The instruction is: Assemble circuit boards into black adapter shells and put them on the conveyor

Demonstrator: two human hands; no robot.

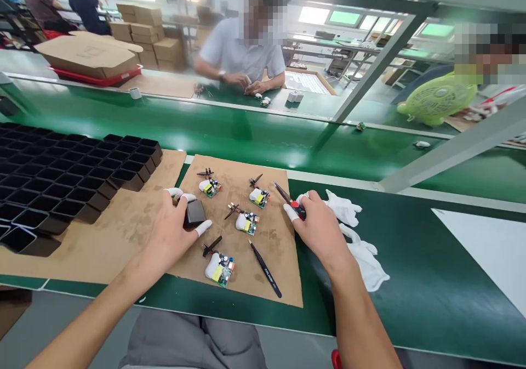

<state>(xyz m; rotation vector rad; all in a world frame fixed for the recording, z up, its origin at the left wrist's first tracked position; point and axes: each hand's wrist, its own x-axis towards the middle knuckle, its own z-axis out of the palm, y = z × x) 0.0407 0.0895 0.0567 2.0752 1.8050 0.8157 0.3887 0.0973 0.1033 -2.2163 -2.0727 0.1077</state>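
Note:
My left hand [170,226], with white finger cots on the fingertips, grips a small black plastic case [195,213] over the cardboard sheet [172,259]. In my right hand [316,221], also wearing finger cots, are narrow-nosed pliers [292,201] with red and black handles, their tip pointing up and left. Between the hands lie several small circuit boards with white blobs and yellow parts: an upper-left circuit board [210,187], an upper-right one [259,197], a middle one [247,222] and a front one [221,269]. Black tweezers [265,268] lie right of the front board.
Rows of open black cases [82,182] stand on cardboard at the left. White gloves [364,254] lie right of my right hand, and a white sheet [489,254] farther right. Beyond the green belt [230,130] a person [242,51] sits working. A slanted metal post [382,62] rises at right.

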